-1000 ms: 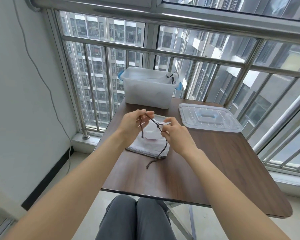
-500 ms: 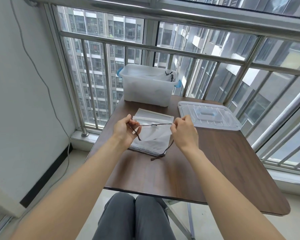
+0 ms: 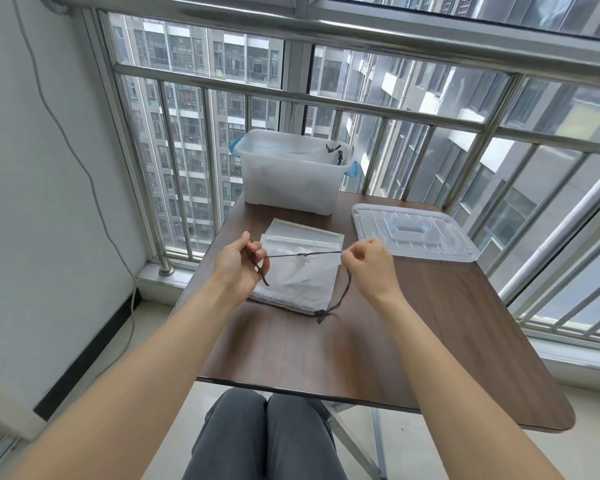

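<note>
Head view: dark cord (image 3: 302, 254) taut, knotted midway.

Dark wooden table (image 3: 430, 341); clear plastic box (image 3: 291, 181) at far edge, lid (image 3: 413, 237) beside it, white cloth bag (image 3: 298, 292) nearer

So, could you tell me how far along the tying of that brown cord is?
Done: a knot sits midway along the brown cord. In hand: the left hand and right hand each pinch the cord, stretched taut above the white pouch. Left: probably releasing it and putting the pouch in the open bin, whose lid lies beside it on the table.
</note>
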Tool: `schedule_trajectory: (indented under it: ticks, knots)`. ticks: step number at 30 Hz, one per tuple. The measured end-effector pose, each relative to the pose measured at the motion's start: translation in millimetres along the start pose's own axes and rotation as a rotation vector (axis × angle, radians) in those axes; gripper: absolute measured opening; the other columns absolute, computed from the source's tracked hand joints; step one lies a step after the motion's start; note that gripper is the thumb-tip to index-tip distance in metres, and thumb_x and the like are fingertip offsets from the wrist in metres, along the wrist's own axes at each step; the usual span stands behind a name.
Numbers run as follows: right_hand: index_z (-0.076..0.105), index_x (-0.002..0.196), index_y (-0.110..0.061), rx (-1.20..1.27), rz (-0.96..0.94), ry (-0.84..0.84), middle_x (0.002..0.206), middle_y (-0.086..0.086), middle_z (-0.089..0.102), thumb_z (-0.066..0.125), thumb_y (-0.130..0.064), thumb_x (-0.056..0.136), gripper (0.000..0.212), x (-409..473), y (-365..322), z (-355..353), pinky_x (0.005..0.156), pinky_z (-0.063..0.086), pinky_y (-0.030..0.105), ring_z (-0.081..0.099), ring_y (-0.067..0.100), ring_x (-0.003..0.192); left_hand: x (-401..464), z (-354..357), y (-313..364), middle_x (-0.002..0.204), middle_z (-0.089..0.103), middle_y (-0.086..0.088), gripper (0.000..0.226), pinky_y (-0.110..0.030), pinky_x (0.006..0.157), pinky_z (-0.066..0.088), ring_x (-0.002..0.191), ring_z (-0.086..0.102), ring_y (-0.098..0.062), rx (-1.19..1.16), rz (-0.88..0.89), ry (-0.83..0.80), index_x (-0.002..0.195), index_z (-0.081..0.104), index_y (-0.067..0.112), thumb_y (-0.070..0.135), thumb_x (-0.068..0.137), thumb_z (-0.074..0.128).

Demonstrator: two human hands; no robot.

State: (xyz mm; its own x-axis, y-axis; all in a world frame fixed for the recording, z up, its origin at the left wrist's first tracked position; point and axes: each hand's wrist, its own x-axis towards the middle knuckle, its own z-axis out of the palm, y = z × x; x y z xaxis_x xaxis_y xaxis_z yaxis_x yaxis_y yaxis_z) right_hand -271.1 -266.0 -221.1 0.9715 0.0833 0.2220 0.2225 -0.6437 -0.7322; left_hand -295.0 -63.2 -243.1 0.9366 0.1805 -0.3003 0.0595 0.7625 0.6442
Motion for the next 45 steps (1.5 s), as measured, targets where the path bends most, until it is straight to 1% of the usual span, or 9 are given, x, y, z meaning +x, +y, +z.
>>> schedule_trajectory:
  ticks: [3,7,10,18,23,29,33,40,45]
  knots:
    - [0.058,0.061,-0.013,0.476,0.127,-0.087,0.076,0.003,0.057,0.053,-0.008,0.085,0.026,-1,-12,0,0.058,0.034,0.022,0.049,0.010,0.068,-7,1,-4,0.075,0.058,0.002,0.034,-0.021,0.066,0.042,0.061,0.053,-0.005,0.163,0.043,-0.012,0.068,0.052,0.013,0.022,0.100,0.043]
    - [0.056,0.078,-0.010,1.042,0.328,-0.243,0.092,0.005,0.069,0.045,-0.007,0.091,0.017,-4,-25,1,0.046,0.035,0.017,0.059,0.012,0.065,-17,9,-10,0.078,0.063,0.003,0.029,-0.018,0.063,0.038,0.071,0.054,-0.006,0.315,0.093,-0.087,0.078,0.062,0.011,0.022,0.099,0.045]
    - [0.056,0.088,-0.010,1.235,0.359,-0.277,0.092,0.007,0.071,0.047,-0.009,0.094,0.011,-6,-26,3,0.045,0.041,0.014,0.065,0.009,0.063,-19,15,-10,0.076,0.062,0.002,0.025,-0.015,0.057,0.037,0.068,0.053,-0.004,0.384,0.150,-0.169,0.083,0.066,0.010,0.020,0.097,0.047]
    - [0.070,0.090,-0.011,0.968,0.272,-0.222,0.062,-0.002,0.052,0.056,-0.016,0.092,0.015,-2,-30,15,0.046,0.036,0.011,0.041,0.005,0.045,-22,35,-14,0.069,0.055,0.006,0.023,-0.011,0.049,0.032,0.059,0.045,0.000,0.572,0.214,-0.354,0.094,0.066,0.017,0.010,0.098,0.044]
    - [0.063,0.108,0.004,0.933,0.194,-0.287,0.074,0.008,0.064,0.046,0.003,0.093,0.022,-2,-29,14,0.075,0.054,0.016,0.063,0.007,0.062,-17,30,-21,0.066,0.056,0.007,0.026,-0.013,0.051,0.034,0.058,0.046,0.000,0.728,0.251,-0.367,0.110,0.062,0.018,0.006,0.099,0.042]
    - [0.045,0.090,-0.016,0.638,0.224,-0.160,0.075,-0.001,0.071,0.061,-0.015,0.089,0.016,0,-29,10,0.046,0.038,0.019,0.061,0.009,0.048,-19,27,-19,0.079,0.058,0.002,0.039,-0.011,0.060,0.042,0.070,0.050,-0.003,0.930,0.340,-0.445,0.118,0.056,0.029,0.003,0.100,0.034]
    - [0.062,0.074,-0.013,0.621,0.197,-0.106,0.063,0.002,0.065,0.063,-0.008,0.086,0.013,0,-30,13,0.046,0.041,0.017,0.055,0.007,0.044,-21,31,-18,0.083,0.057,0.002,0.038,-0.011,0.068,0.047,0.074,0.053,-0.003,1.077,0.323,-0.508,0.127,0.049,0.016,-0.002,0.099,0.029]
    - [0.069,0.077,0.003,0.707,0.126,-0.270,0.068,0.016,0.059,0.054,0.005,0.081,0.015,2,-26,15,0.066,0.049,0.025,0.051,0.023,0.056,-19,35,-18,0.072,0.060,0.003,0.035,-0.013,0.062,0.047,0.060,0.056,0.004,1.208,0.434,-0.501,0.106,0.048,0.028,-0.003,0.097,0.034]
    - [0.067,0.075,0.011,0.680,0.054,-0.371,0.062,0.016,0.055,0.069,-0.010,0.080,0.022,-1,-22,15,0.072,0.048,0.033,0.049,0.025,0.061,-24,42,-14,0.068,0.063,0.000,0.019,-0.017,0.057,0.046,0.060,0.057,-0.007,1.364,0.475,-0.473,0.098,0.045,0.021,0.004,0.097,0.036]
